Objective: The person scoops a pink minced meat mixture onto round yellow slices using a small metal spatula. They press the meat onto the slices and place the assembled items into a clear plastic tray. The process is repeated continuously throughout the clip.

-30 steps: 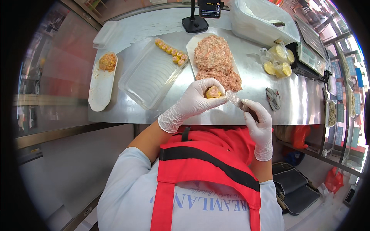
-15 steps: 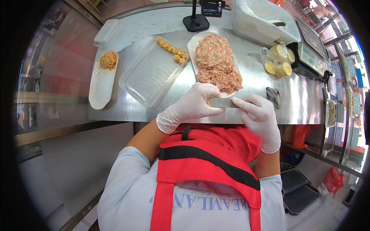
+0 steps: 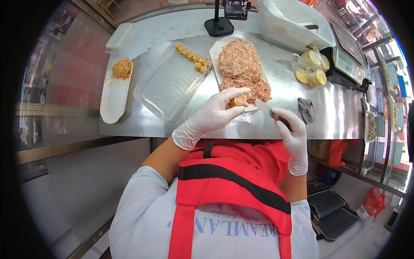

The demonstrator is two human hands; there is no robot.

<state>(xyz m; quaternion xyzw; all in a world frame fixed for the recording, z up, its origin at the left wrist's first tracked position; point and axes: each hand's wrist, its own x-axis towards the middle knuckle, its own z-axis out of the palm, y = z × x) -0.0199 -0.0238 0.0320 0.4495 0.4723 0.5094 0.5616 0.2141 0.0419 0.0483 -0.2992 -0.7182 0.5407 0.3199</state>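
Note:
My gloved left hand is closed round a yellow-skinned shumai dumpling, its pinkish filling showing at the top between thumb and fingers. In my gloved right hand is a flat metal spatula, its blade pointing toward the dumpling but apart from it. Just beyond both hands, a large mound of minced meat lies on a white plate. Left of it, a clear plastic tray holds several finished dumplings in rows along its far right edge.
A long white dish with orange filling lies at the left. At the back stand a phone on a stand and a white tub. Bagged yellow wrappers, a scale and a grey cloth are at the right.
The spatula has come away from the dumpling, moving right with my right hand and tilting. My left hand has turned and shifted slightly left, bringing the dumpling into view.

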